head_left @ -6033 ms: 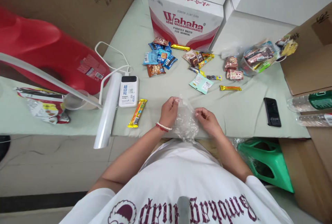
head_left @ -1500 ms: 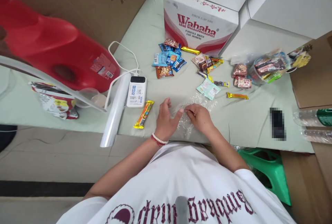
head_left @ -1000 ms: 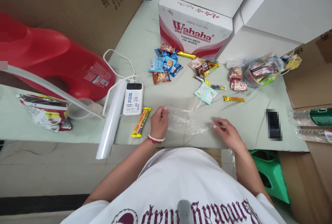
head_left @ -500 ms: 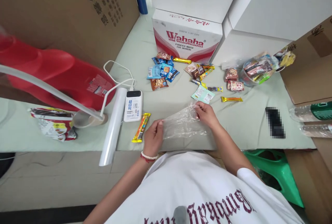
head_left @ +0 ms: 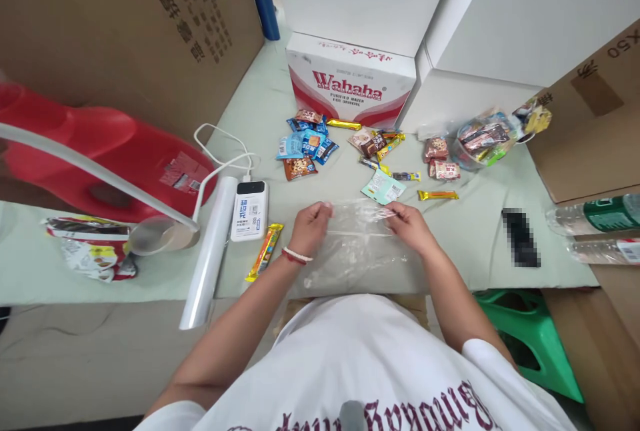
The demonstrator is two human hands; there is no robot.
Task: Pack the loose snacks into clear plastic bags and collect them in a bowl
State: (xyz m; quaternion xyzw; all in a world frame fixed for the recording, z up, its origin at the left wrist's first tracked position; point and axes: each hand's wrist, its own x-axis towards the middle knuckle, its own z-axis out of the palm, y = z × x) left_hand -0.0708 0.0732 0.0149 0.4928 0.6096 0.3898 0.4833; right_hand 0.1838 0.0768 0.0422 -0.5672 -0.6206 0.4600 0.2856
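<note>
- Leftmost, a printed foil pouch [head_left: 93, 248] lies before a red jug [head_left: 115, 151], whose contents are hidden.
- Next comes a clear cup [head_left: 147, 236]; I cannot tell whether the beige disc [head_left: 181, 236] sits in it or behind it.
- A yellow-wrapped bar [head_left: 265, 252] lies just beside a white power bank [head_left: 249, 211].
- The left hand [head_left: 309, 231] pinches the upper left corner of a clear plastic bag [head_left: 357, 251], fingers closed together.
- The bag spreads between both hands at the table's near edge, in front of the Wahaha carton [head_left: 350, 88].
- The right hand [head_left: 413, 228] grips its upper right edge between thumb and fingers.
- A clear tub [head_left: 469, 156] is heaped with wrapped snacks [head_left: 484, 134].
- Far right, a green-labelled bottle [head_left: 613, 212] lies on its side; its contents are unclear.
</note>
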